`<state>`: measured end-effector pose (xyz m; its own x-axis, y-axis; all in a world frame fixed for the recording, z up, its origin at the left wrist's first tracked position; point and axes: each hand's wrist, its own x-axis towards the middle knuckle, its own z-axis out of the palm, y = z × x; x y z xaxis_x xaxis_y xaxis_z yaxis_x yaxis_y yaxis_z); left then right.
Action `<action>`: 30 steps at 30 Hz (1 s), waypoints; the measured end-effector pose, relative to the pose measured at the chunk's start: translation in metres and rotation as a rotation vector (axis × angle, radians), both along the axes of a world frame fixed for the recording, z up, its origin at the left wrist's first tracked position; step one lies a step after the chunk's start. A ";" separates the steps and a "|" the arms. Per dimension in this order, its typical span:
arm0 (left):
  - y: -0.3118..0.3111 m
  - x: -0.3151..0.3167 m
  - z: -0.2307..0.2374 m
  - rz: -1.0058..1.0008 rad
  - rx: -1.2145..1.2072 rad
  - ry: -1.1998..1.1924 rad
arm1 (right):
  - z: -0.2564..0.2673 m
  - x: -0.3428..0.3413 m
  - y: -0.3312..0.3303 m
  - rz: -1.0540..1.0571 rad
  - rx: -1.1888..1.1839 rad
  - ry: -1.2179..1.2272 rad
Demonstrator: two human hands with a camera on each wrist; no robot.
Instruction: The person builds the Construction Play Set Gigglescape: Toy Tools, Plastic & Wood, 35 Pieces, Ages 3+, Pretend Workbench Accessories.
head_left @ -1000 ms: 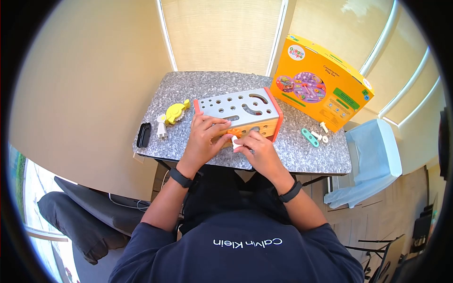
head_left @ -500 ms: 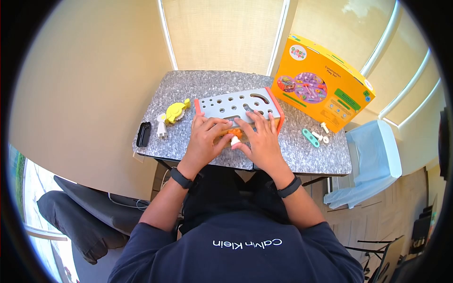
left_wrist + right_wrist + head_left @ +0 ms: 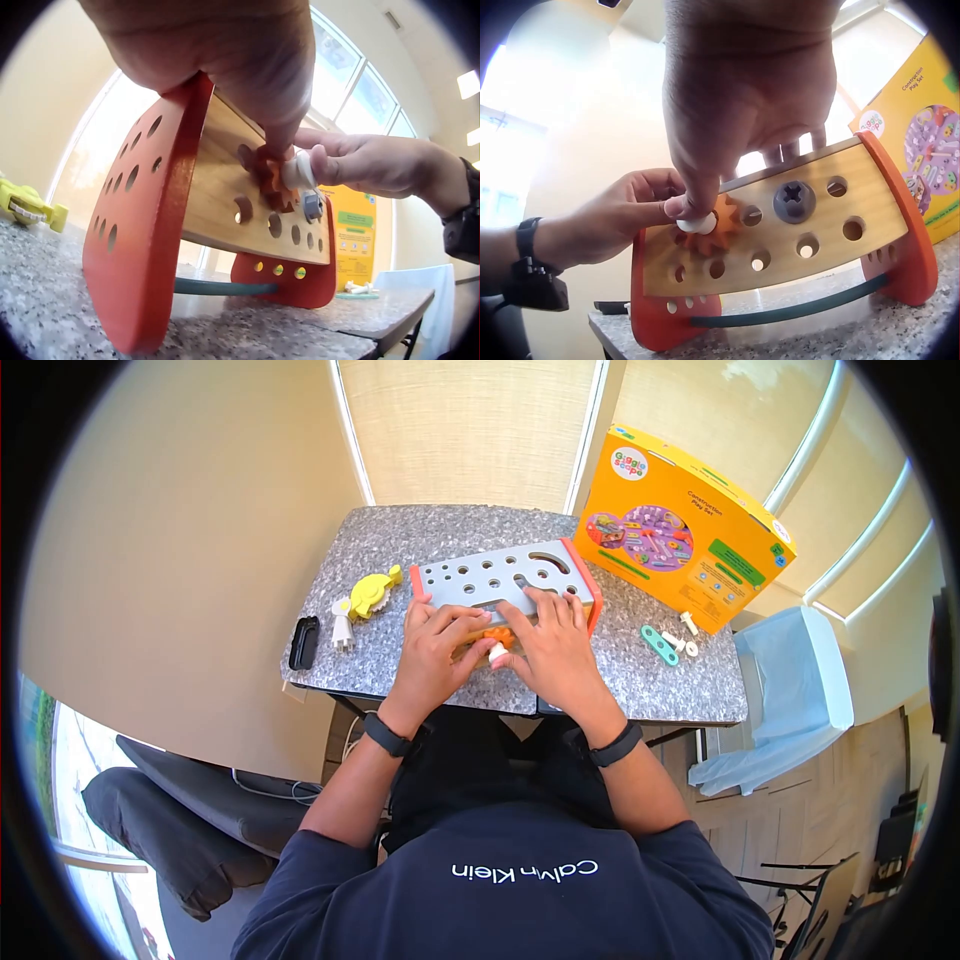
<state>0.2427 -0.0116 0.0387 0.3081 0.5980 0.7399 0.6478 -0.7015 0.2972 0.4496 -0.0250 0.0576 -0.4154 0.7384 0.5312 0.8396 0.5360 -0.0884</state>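
Note:
A wooden toy bench with a grey holed top [image 3: 480, 575] and red sides [image 3: 142, 217] stands before the person. On its wooden front is an orange gear [image 3: 726, 219], with a white bolt [image 3: 697, 224] at its centre. The left hand [image 3: 432, 658] grips the bench's left part, fingers bent over the top and thumb beside the gear. With its thumb the right hand [image 3: 562, 658] presses the bolt's head, its other fingers spread on the grey top. A grey screw [image 3: 794, 202] sits in the front, right of the gear.
A yellow toy piece [image 3: 372, 594], a white piece [image 3: 342, 626] and a black tray [image 3: 304, 644] lie left of the bench. At the right are a teal strip [image 3: 659, 645], several white bolts [image 3: 688, 624] and an upright yellow box [image 3: 680, 520].
The right hand has gone from pinching the white bolt to pressing its head with the thumb, its fingers now spread over the bench top. The left hand has barely moved.

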 end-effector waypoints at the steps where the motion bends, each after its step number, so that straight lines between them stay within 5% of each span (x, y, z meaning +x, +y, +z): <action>1: 0.000 0.000 0.000 0.003 0.009 0.002 | 0.000 -0.001 0.000 0.001 -0.001 0.001; 30: -0.001 -0.002 0.003 -0.041 -0.037 0.001 | -0.004 0.001 0.006 0.005 -0.029 -0.031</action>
